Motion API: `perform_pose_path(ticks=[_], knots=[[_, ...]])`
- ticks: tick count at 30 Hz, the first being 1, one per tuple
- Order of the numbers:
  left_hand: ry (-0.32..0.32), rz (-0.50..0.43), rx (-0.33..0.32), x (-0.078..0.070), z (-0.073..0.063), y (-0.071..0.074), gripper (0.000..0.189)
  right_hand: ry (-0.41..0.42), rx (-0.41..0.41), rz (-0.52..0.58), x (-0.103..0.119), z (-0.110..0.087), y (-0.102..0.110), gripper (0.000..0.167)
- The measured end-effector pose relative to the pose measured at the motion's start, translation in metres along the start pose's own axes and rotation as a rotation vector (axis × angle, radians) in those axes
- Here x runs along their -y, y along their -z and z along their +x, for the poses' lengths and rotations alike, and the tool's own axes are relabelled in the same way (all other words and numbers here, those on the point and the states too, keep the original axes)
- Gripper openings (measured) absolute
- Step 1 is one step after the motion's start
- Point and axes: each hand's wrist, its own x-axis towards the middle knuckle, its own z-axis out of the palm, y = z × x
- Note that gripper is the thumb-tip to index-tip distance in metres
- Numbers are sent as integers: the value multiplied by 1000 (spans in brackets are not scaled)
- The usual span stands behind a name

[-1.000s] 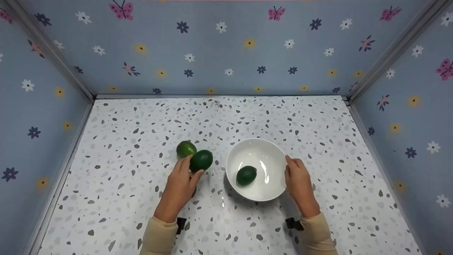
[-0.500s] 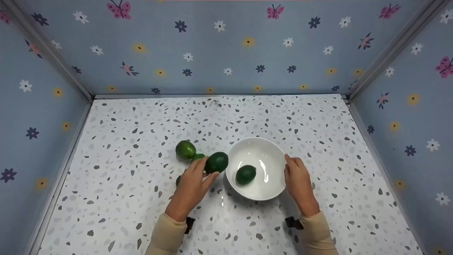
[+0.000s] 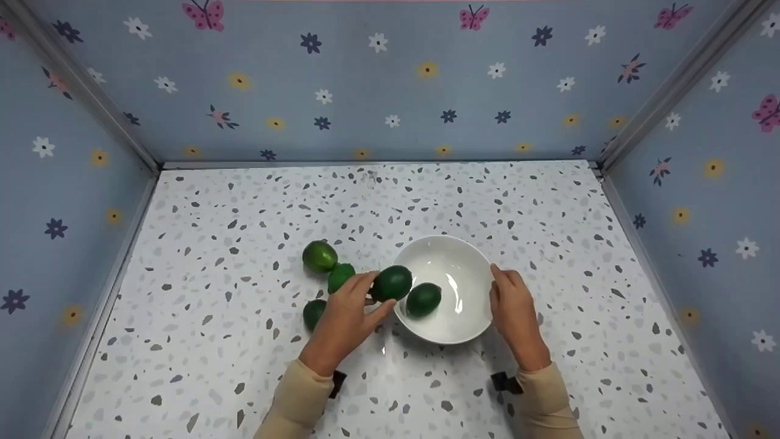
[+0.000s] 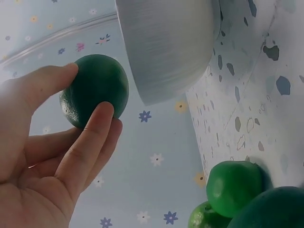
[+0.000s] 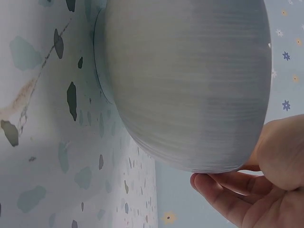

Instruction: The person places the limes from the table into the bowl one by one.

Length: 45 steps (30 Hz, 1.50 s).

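My left hand (image 3: 344, 320) pinches a dark green lime (image 3: 392, 283) between thumb and fingertips, above the left rim of a white bowl (image 3: 466, 262). In the left wrist view the held lime (image 4: 97, 88) is beside the bowl's outer wall (image 4: 166, 47), with a gap between them. Another dark lime (image 3: 423, 300) lies inside the bowl at its left. My right hand (image 3: 518, 317) holds the bowl's right side at the rim. The right wrist view shows its fingers (image 5: 223, 194) against the outer wall; the bowl hides part of the thumb.
Left of the bowl, a lighter green lime (image 3: 320, 256), a bright green one (image 3: 340, 278) and a dark one (image 3: 314, 314) rest on the speckled tabletop (image 3: 201, 341). My left hand partly covers two of these. Flowered panels (image 3: 390, 79) border the table at back and sides.
My left hand has carried the lime rightward, from beside the loose limes to over the bowl's left rim, uncovering more of the limes behind it. My right hand and the bowl have stayed put.
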Motion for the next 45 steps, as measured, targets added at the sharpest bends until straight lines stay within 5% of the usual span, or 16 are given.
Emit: perform_pose_path(ticks=[13,23,34,45], knots=[[-18,-12,27,-2,6,-15,47,-54,32,1,2,-1,1,34],[-21,61,95,-2,11,-26,48,-69,39,7,1,-1,0,35],[-43,172,116,-2,11,-28,46,25,-17,0,-1,-1,0,34],[-35,154,93,-1,9,-25,45,34,-21,10,-2,-1,1,34]])
